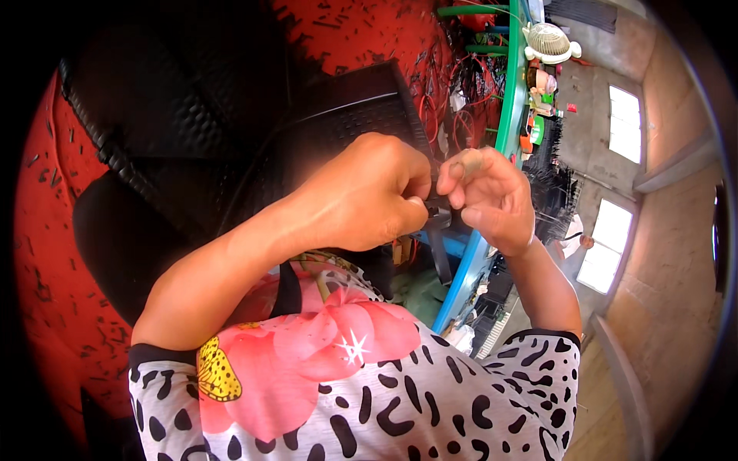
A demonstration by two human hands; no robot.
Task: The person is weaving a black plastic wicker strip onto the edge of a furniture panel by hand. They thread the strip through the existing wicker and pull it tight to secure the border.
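Observation:
My left hand [377, 192] is closed in a fist around a small black plastic part [438, 218], whose end sticks out past the thumb toward the right. Most of that part is hidden inside the fist, so its full shape cannot be made out. Close beside it, my right hand [496, 192] is raised with the palm turned inward. Its fingers are loosely curled, with a gap between them and the thumb, and nothing shows in them. A dark patch marks one of its fingertips.
Large black crates [346, 107] stand beyond and left of my hands. A red floor [69, 323] is strewn with small black pieces. At right runs a long green-edged workbench [507, 100] with a white fan [548, 43] and heaped black parts [547, 165]. Another person [573, 237] is farther off.

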